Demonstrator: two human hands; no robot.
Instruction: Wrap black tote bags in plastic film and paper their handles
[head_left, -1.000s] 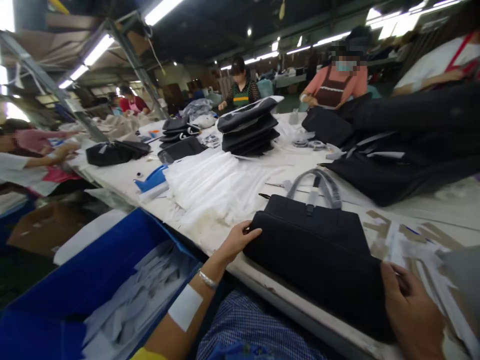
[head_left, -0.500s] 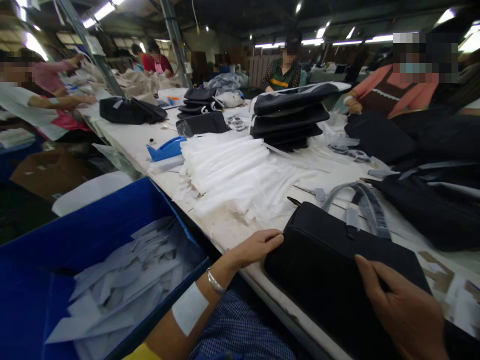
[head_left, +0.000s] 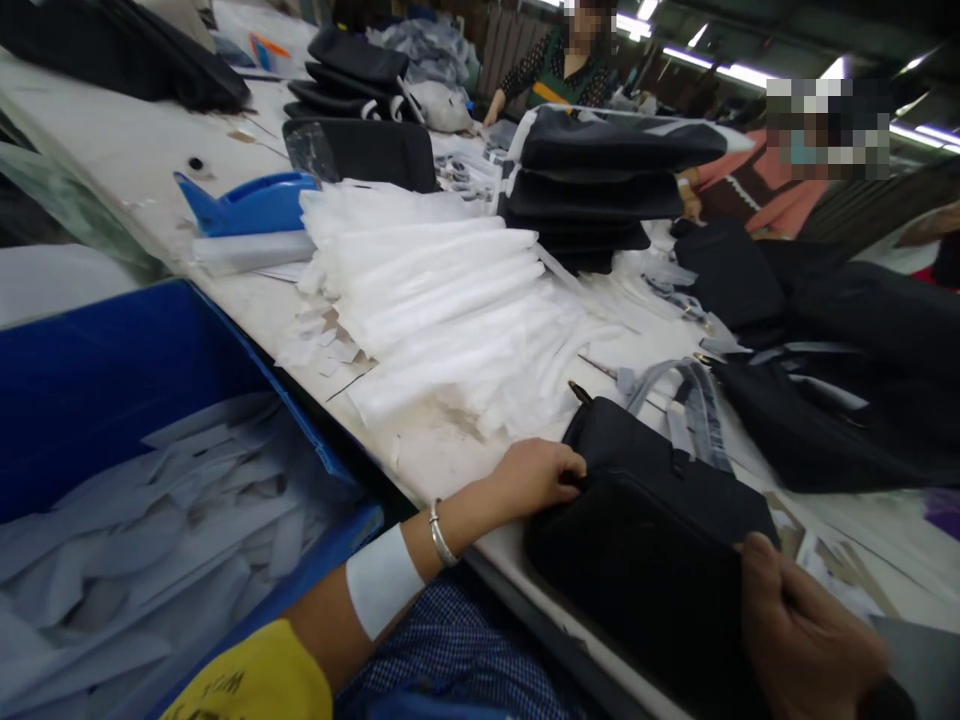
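Note:
A black handbag [head_left: 645, 560] lies at the table's near edge, its grey plastic-wrapped handle [head_left: 709, 410] arching up behind it. At the bag's upper left corner, my left hand [head_left: 536, 480] has its fingers curled in and pinches the edge below a small zip end. Around the right side of the bag, my right hand [head_left: 810, 630] is closed, thumb on top and the other fingers partly hidden. Just beyond the bag spreads a pile of white soft sheets [head_left: 435, 290].
To the left stands a blue bin [head_left: 97, 350] holding white scraps [head_left: 202, 540]. A blue tape dispenser [head_left: 255, 203] sits behind the bin. Stacked black bags [head_left: 600, 190] are farther back, and more black bags [head_left: 817, 410] lie to the right. Two people [head_left: 765, 190] are across the table.
The view has shifted closer and downward. My left fingers have curled in over the bag's corner, and my right hand has moved from the bag's front face to its right edge.

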